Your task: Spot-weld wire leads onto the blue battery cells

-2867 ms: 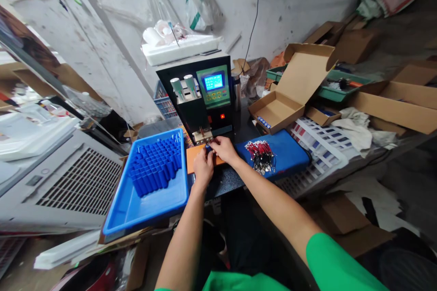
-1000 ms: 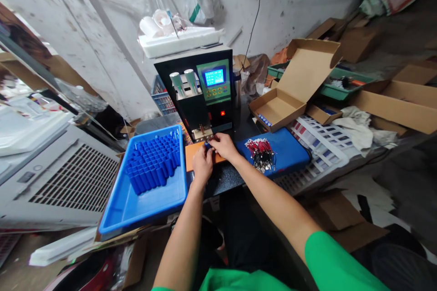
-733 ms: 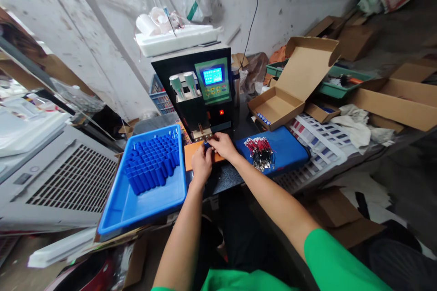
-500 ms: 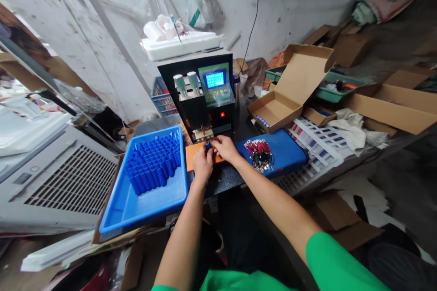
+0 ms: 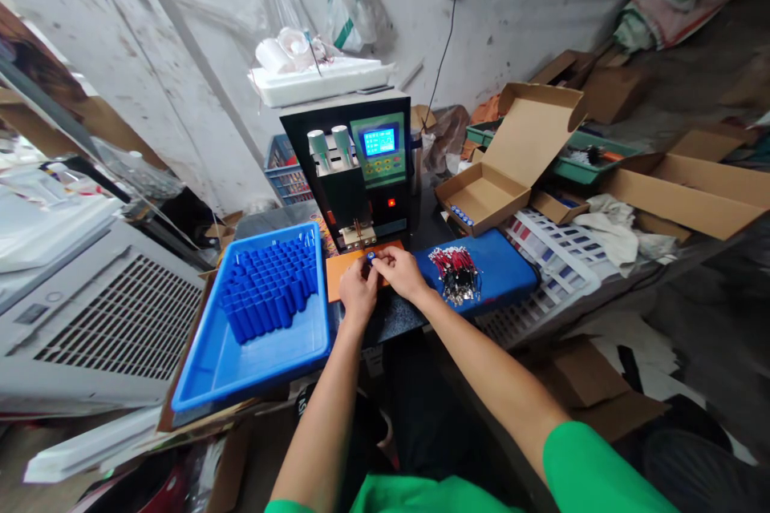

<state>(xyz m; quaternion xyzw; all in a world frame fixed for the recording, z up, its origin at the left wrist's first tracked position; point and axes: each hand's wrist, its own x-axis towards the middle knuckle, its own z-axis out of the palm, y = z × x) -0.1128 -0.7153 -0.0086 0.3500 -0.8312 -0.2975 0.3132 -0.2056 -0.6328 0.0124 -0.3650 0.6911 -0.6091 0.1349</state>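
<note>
My left hand (image 5: 359, 288) is closed around a blue battery cell (image 5: 371, 256), whose round end faces up. At the rim of that end, my right hand (image 5: 399, 269) pinches its thumb and forefinger together; anything small between them is too tiny to make out. Both hands are over an orange board (image 5: 340, 276), just in front of the copper electrode pins (image 5: 359, 229) of a black spot welder (image 5: 337, 204). To the right, red and black wire leads (image 5: 457, 268) lie in a heap on a blue pad (image 5: 505, 266).
On the left, a blue tray (image 5: 253, 377) holds many upright blue battery cells (image 5: 270, 288). Behind the pad is an open cardboard box (image 5: 487, 192) with several cells inside. A white plastic basket (image 5: 559, 252) stands on the right, and a foam tray (image 5: 318, 80) tops the welder.
Both hands have drawn slightly back from the electrode pins, bringing the cell with them. Its end now tilts up into view. The welder's display shows a different picture.
</note>
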